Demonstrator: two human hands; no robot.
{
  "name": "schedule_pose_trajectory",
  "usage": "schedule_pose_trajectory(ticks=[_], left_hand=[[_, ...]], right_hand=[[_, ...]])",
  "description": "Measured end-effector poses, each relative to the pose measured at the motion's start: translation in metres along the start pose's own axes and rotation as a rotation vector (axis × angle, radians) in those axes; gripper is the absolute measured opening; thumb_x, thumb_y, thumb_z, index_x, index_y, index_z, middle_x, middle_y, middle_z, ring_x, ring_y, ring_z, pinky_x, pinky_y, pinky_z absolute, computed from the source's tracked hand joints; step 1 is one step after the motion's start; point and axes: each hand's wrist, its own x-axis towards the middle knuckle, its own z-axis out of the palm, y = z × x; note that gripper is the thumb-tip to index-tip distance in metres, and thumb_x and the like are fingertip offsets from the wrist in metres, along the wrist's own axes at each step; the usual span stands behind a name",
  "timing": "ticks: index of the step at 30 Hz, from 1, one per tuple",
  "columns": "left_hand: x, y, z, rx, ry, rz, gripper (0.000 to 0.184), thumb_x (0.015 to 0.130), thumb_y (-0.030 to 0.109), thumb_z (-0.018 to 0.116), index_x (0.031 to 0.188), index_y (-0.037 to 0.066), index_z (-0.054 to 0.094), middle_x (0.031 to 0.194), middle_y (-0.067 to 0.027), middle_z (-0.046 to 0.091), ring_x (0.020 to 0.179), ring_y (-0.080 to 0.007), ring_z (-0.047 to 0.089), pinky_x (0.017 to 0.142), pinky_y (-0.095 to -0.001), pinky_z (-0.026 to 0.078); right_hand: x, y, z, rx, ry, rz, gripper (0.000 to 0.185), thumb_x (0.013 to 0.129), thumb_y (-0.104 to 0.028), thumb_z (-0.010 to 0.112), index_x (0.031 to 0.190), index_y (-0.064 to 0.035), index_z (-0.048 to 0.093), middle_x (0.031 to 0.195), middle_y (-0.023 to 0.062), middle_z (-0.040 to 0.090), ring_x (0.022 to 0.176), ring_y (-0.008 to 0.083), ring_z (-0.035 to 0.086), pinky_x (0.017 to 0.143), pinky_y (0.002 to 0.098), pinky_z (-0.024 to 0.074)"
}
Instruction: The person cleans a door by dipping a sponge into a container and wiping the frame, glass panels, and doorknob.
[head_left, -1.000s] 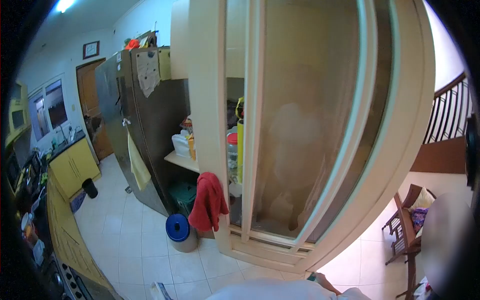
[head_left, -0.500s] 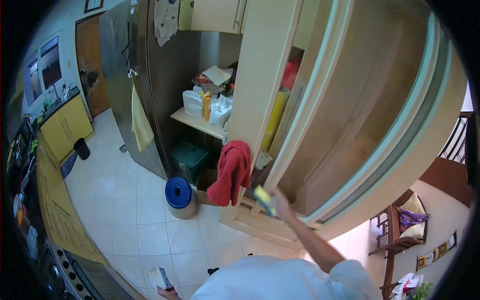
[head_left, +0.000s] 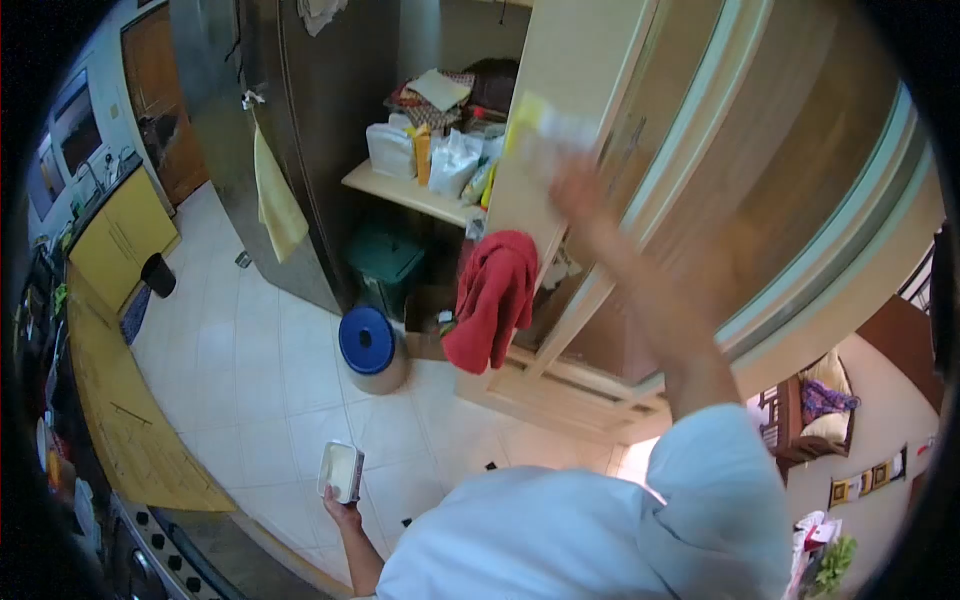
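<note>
My left hand, low in the view, is closed round a small rectangular white plastic tub. The tub is open at the top, tilted, with a pale inside. My right hand is raised in front of the tall cream cabinet panel and smeared by motion. It grips a yellow sponge, also blurred; whether this touches the panel I cannot tell. Below that hand a red towel hangs at the cabinet's edge.
A bin with a blue lid stands on the tiled floor near a green bin. Bags and cloths lie on the shelf. A fridge with a yellow cloth is at left, a long counter nearer.
My right hand has risen with the sponge from the cabinet's lower part to the upper panel. My left hand has lifted the tub further into view. The view has shifted.
</note>
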Motion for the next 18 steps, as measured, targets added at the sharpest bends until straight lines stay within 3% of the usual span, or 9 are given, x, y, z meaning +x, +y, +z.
schedule_pose_trajectory(ticks=[1, 2, 6, 9, 10, 11, 14, 16, 18], left_hand=[[0.003, -0.005, 0.013, -0.029, -0.063, 0.017, 0.046, 0.081, 0.039, 0.048, 0.116, 0.01, 0.045, 0.102, -0.0049, 0.056, 0.082, -0.0209, 0.056, 0.055, -0.0335, 0.045], [0.013, -0.004, 0.023, -0.013, -0.079, -0.056, 0.047, 0.081, 0.038, 0.049, 0.118, 0.009, 0.044, 0.102, -0.0051, 0.056, 0.084, -0.0221, 0.057, 0.058, -0.0359, 0.047], [0.03, 0.016, 0.071, 0.073, -0.149, -0.022, 0.045, 0.081, 0.035, 0.049, 0.117, 0.009, 0.045, 0.102, -0.0059, 0.056, 0.084, -0.0217, 0.058, 0.059, -0.037, 0.049], [0.027, 0.043, 0.143, 0.147, -0.333, 0.031, 0.042, 0.084, 0.033, 0.047, 0.116, 0.006, 0.046, 0.104, -0.0073, 0.056, 0.084, -0.0201, 0.059, 0.063, -0.0354, 0.05], [0.018, 0.052, 0.169, 0.162, -0.365, 0.047, 0.042, 0.085, 0.033, 0.046, 0.117, 0.006, 0.046, 0.106, -0.0079, 0.056, 0.086, -0.0199, 0.059, 0.065, -0.0347, 0.05], [0.01, 0.058, 0.193, 0.169, -0.364, 0.054, 0.042, 0.085, 0.033, 0.046, 0.117, 0.006, 0.046, 0.106, -0.0079, 0.056, 0.086, -0.0199, 0.059, 0.065, -0.0347, 0.05], [-0.009, 0.072, 0.27, 0.026, -0.501, 0.031, 0.043, 0.088, 0.032, 0.042, 0.12, 0.003, 0.044, 0.111, -0.0096, 0.055, 0.096, -0.0224, 0.057, 0.076, -0.0354, 0.049], [-0.029, 0.082, 0.318, 0.024, -0.616, 0.064, 0.042, 0.091, 0.032, 0.039, 0.12, 0.002, 0.045, 0.113, -0.0101, 0.055, 0.1, -0.023, 0.056, 0.082, -0.0354, 0.048], [-0.039, 0.089, 0.359, -0.001, -0.704, 0.04, 0.042, 0.092, 0.034, 0.037, 0.119, 0.003, 0.046, 0.112, -0.0098, 0.055, 0.102, -0.0217, 0.055, 0.087, -0.0336, 0.044]], right_hand=[[-0.037, -0.026, -0.001, 0.264, -0.481, -0.069, 0.027, 0.08, -0.01, 0.045, 0.105, -0.0058, 0.054, 0.104, 0.0151, 0.055, 0.098, 0.031, 0.053, 0.087, 0.0518, 0.0355], [-0.073, -0.05, -0.003, 0.179, -0.546, -0.2, 0.026, 0.081, -0.011, 0.044, 0.105, -0.0065, 0.054, 0.106, 0.0131, 0.056, 0.096, 0.03, 0.054, 0.088, 0.0515, 0.0347], [-0.016, -0.003, -0.009, 0.119, -0.271, -0.177, 0.029, 0.082, -0.013, 0.045, 0.109, -0.0127, 0.054, 0.112, 0.0102, 0.055, 0.109, 0.0248, 0.05, 0.093, 0.051, 0.0326], [0.115, 0.078, -0.035, -0.215, -0.01, 0.022, 0.034, 0.074, -0.002, 0.046, 0.104, -0.0139, 0.057, 0.105, 0.0098, 0.058, 0.096, 0.0264, 0.056, 0.082, 0.0481, 0.0395], [0.159, 0.102, -0.048, -0.347, -0.424, 0.204, 0.027, 0.073, -0.005, 0.049, 0.097, -0.0116, 0.057, 0.101, 0.0112, 0.058, 0.088, 0.027, 0.057, 0.075, 0.0451, 0.0426], [0.171, 0.158, -0.007, 0.066, 0.056, 0.316, 0.019, 0.073, -0.008, 0.05, 0.09, -0.0099, 0.057, 0.098, 0.0124, 0.057, 0.082, 0.0274, 0.058, 0.071, 0.0446, 0.0432], [0.196, 0.141, -0.023, -0.16, 0.183, 0.198, 0.035, 0.079, -0.013, 0.051, 0.114, -0.016, 0.054, 0.113, 0.0181, 0.05, 0.106, 0.0342, 0.045, 0.093, 0.0449, 0.0327], [0.139, 0.086, 0.001, -0.189, -0.115, 0.165, 0.018, 0.074, -0.01, 0.051, 0.09, -0.0099, 0.058, 0.098, 0.0107, 0.056, 0.086, 0.0289, 0.056, 0.075, 0.0434, 0.0433], [0.068, 0.023, 0.02, 0.018, -0.074, -0.098, 0.013, 0.073, -0.013, 0.052, 0.084, -0.0114, 0.059, 0.095, 0.0063, 0.057, 0.086, 0.0266, 0.055, 0.062, 0.0408, 0.0461]])
